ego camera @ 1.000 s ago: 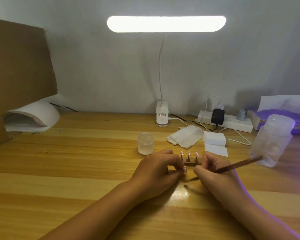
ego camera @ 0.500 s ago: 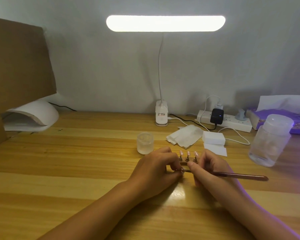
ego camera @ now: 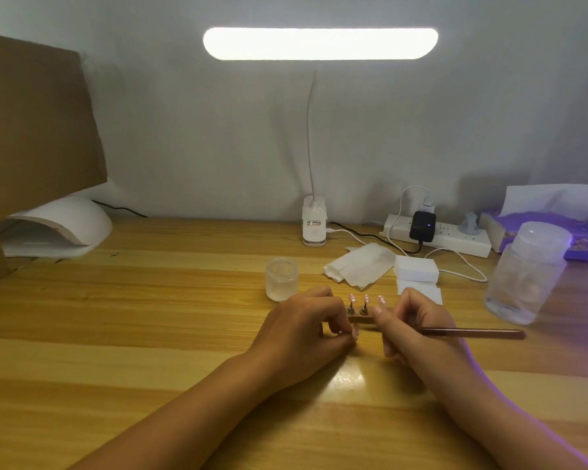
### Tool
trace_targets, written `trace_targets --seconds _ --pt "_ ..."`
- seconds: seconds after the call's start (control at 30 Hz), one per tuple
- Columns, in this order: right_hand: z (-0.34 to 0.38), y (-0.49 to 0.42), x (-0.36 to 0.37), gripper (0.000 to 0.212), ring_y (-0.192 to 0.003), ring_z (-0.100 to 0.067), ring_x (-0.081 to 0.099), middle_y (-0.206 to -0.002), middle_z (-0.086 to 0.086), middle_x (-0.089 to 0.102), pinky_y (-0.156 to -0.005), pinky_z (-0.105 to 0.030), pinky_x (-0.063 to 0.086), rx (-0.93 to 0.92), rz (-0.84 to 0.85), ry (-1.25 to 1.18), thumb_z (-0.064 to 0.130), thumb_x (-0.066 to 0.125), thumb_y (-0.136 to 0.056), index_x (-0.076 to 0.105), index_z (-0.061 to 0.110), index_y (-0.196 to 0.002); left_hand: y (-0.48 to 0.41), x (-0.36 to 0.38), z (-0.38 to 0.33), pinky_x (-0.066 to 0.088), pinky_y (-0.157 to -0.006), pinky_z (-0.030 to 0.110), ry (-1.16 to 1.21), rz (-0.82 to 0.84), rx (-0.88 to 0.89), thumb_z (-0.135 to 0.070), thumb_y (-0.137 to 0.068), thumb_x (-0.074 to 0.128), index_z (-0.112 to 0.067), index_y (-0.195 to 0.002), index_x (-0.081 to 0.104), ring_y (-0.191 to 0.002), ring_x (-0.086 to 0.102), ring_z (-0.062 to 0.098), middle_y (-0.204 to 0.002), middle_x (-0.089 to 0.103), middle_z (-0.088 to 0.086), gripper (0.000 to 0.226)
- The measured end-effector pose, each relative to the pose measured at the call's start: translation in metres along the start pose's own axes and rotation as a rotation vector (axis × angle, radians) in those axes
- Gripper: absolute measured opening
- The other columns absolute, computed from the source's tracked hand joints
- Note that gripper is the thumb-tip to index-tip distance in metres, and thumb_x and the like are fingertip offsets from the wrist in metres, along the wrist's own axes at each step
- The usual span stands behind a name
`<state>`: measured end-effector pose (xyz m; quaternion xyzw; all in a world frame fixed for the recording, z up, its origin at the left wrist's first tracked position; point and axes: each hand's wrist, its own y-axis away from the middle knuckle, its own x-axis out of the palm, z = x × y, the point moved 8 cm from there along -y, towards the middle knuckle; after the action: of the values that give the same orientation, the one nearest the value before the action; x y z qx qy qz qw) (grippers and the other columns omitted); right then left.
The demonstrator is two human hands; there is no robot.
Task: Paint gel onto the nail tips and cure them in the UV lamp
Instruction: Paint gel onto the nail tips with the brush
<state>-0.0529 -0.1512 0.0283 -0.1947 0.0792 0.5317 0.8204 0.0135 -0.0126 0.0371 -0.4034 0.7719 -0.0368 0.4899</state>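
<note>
1. I've got the nail tips [ego camera: 366, 297] standing in a row on their holder bar [ego camera: 363, 319]. The row runs left to right, directly between my hands.
2. My left hand [ego camera: 304, 329] curls onto the bar's left end. I think it's pinching it, but the contact is half hidden.
3. My right hand [ego camera: 418, 329] grips the brush [ego camera: 472, 333], handle pointing right, just beside the rightmost tip.
4. It's a wooden tabletop [ego camera: 150, 317], and the UV lamp [ego camera: 58, 225] sits well apart, far left.
</note>
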Motion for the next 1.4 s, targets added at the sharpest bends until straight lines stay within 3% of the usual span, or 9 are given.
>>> trace_targets --seconds 0.1,0.27,0.4,0.67,0.83,0.97,1.17,1.27,1.4 --pt "-0.002 0.002 0.009 0.022 -0.044 -0.007 0.052 -0.05 -0.004 0.056 -0.052 -0.026 0.047 0.023 0.086 0.073 0.01 0.066 -0.087 0.052 0.004 -0.07 0.0 0.0 -0.002 0.037 -0.056 0.017 -0.011 0.013 0.009 -0.029 -0.08 0.078 -0.035 -0.074 0.06 -0.067 0.052 0.0 -0.08 0.053 -0.018 0.02" --pt "-0.002 0.001 -0.001 0.025 -0.045 -0.003 0.051 -0.053 -0.004 0.061 -0.046 -0.013 0.04 0.019 0.003 -0.053 0.025 0.066 -0.089 0.052 0.009 -0.075 0.0 0.0 -0.002 0.038 -0.058 0.015 -0.018 0.008 0.003 -0.029 -0.081 0.078 -0.03 -0.074 0.062 -0.069 0.052 0.0 -0.08 0.053 -0.017 0.017" --pt "-0.005 0.002 0.011 0.026 -0.044 0.001 0.052 -0.049 -0.001 0.052 -0.055 -0.016 0.043 0.033 0.119 0.03 0.009 0.068 -0.086 0.051 0.003 -0.068 0.0 -0.001 -0.002 0.036 -0.057 0.015 -0.01 -0.004 0.008 -0.028 -0.08 0.079 -0.03 -0.073 0.063 -0.067 0.052 0.0 -0.078 0.053 -0.017 0.018" --pt "-0.001 0.003 -0.008 0.049 -0.036 -0.008 0.037 -0.045 -0.003 0.048 -0.036 -0.016 0.032 0.113 -0.05 -0.173 0.056 0.063 -0.072 0.059 0.009 -0.083 0.001 0.002 -0.002 0.038 -0.061 0.014 0.035 0.019 0.021 -0.032 -0.083 0.076 -0.03 -0.09 0.077 -0.07 0.052 -0.01 -0.088 0.062 -0.018 0.006" --pt "0.005 0.007 -0.01 0.032 -0.039 -0.009 0.042 -0.049 -0.005 0.053 -0.037 -0.016 0.034 0.063 -0.05 -0.279 0.046 0.071 -0.069 0.063 0.015 -0.069 0.0 0.005 0.005 0.05 -0.075 0.026 0.063 0.072 -0.026 -0.037 -0.084 0.074 -0.036 -0.094 0.075 -0.087 0.058 -0.004 -0.1 0.063 -0.018 0.011" --pt "0.006 0.005 -0.008 0.016 -0.043 -0.006 0.046 -0.052 -0.002 0.057 -0.038 -0.015 0.035 0.044 -0.026 -0.246 0.03 0.071 -0.081 0.061 0.018 -0.076 0.0 0.007 0.003 0.035 -0.063 0.012 0.023 0.073 0.012 -0.032 -0.086 0.073 -0.035 -0.097 0.075 -0.074 0.052 -0.015 -0.093 0.063 -0.021 0.012" --pt "-0.006 0.002 -0.002 0.02 -0.04 -0.008 0.041 -0.048 -0.004 0.051 -0.038 -0.016 0.032 0.122 0.071 -0.251 0.007 0.059 -0.092 0.049 0.008 -0.074 0.001 0.011 0.004 0.04 -0.063 0.02 0.019 0.098 0.023 -0.034 -0.09 0.068 -0.038 -0.106 0.074 -0.077 0.053 -0.011 -0.103 0.063 -0.018 0.018" --pt "-0.008 0.002 -0.003 0.023 -0.038 -0.008 0.039 -0.046 -0.004 0.047 -0.038 -0.015 0.031 0.123 0.062 -0.254 0.01 0.058 -0.093 0.049 0.008 -0.072 0.002 0.014 0.004 0.043 -0.066 0.019 -0.048 0.132 0.035 -0.032 -0.092 0.065 -0.041 -0.117 0.069 -0.088 0.056 -0.001 -0.106 0.06 -0.021 0.027" --pt "-0.004 0.001 -0.006 0.024 -0.04 -0.01 0.039 -0.049 -0.007 0.052 -0.037 -0.017 0.031 0.088 0.02 -0.25 0.019 0.063 -0.09 0.05 0.005 -0.077 0.002 0.013 0.002 0.032 -0.061 0.011 -0.04 0.115 0.053 -0.032 -0.091 0.065 -0.039 -0.116 0.07 -0.077 0.049 -0.012 -0.102 0.061 -0.021 0.026"
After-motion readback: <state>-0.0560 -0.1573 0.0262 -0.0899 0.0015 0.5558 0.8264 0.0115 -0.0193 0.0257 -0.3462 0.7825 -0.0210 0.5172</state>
